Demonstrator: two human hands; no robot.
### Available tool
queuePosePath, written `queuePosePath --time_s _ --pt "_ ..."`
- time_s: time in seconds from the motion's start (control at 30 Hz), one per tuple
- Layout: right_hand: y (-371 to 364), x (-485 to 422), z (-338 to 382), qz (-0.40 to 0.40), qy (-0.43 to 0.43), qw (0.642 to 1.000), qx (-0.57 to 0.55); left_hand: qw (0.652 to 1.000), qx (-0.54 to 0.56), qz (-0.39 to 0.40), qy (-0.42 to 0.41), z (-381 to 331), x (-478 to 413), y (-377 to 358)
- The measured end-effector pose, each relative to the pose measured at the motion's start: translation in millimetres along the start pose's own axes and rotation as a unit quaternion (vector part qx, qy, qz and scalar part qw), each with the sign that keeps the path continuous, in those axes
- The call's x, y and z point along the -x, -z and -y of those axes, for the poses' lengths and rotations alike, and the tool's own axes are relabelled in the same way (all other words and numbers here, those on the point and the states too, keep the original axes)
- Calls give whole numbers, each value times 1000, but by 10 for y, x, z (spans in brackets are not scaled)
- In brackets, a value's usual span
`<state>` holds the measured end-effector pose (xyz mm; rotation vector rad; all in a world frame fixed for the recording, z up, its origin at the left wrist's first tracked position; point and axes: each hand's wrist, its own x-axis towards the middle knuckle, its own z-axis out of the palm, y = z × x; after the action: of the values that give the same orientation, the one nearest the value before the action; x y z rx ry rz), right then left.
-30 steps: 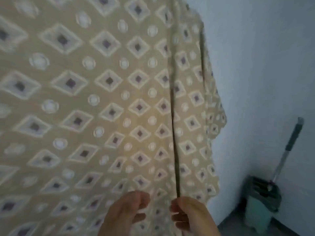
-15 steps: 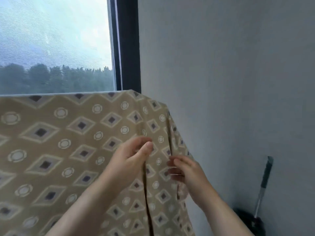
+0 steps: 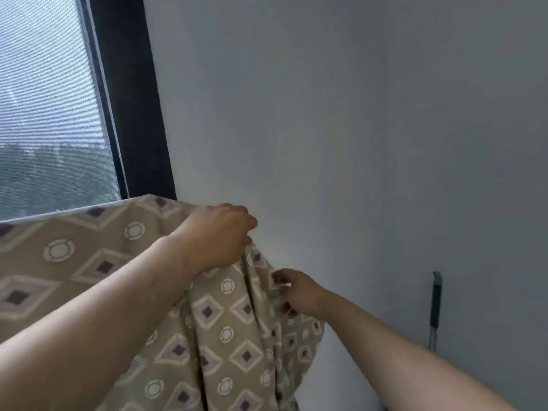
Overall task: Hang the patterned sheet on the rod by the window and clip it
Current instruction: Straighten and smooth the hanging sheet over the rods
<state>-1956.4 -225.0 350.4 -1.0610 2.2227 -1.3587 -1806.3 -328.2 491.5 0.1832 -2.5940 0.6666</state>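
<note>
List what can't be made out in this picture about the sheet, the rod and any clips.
- Rod: head view, hidden under the patterned sheet draped over it.
- Clips: none visible; the left hand covers the sheet's top corner.
- Right hand grip: its fingertips are tucked into the folds, so what it pinches is unclear.
- Sheet's lower edge: cut off by the frame bottom.
</note>
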Motion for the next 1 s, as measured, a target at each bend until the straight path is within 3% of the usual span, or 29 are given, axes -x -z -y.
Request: queuePosePath --time_s 0.17,0.33,0.47,0.57,0.67,0.77,1.0 --pt "135 -504 -343 26 4 998 54 994 -52 101 0 -33 -314 -138" --pt "152 -794 -670 46 -4 992 116 978 -180 89 -55 -111 -459 -245" --pt "362 -980 -803 23 5 997 69 972 -214 85 -41 -69 -537 -338" --pt "769 -1159 -731 -64 31 997 25 976 -200 88 -1 -60 -605 -372" --pt "1249 -1299 -529 -123 69 987 72 984 -152 78 53 -21 -727 -413" --pt "1575 -1417 -334 -131 100 980 111 987 -78 68 122 59 -846 -448" --pt "1789 -1554 -27 -151 173 939 257 983 -20 38 178 189 -831 -470"
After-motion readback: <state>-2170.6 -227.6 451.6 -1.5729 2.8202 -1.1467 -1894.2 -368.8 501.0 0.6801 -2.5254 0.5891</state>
